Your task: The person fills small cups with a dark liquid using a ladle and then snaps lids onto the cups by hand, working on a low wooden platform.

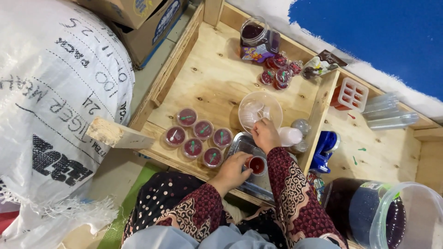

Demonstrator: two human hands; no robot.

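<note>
L hand [234, 167] grips the open red cup [257, 164] on the tray [240, 144], while R hand [266, 133], nearer, pinches in the lid bowl [272, 103] just beyond it, approx straight up-frame from cup.

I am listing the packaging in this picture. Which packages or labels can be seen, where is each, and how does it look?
White woven sack: left, big, black print.
Cardboard boxes: top left, brown, blue label.
Clear jar: top middle, dark red filling, colourful label.
Small pouch: right of jar, pale with brown.
</note>
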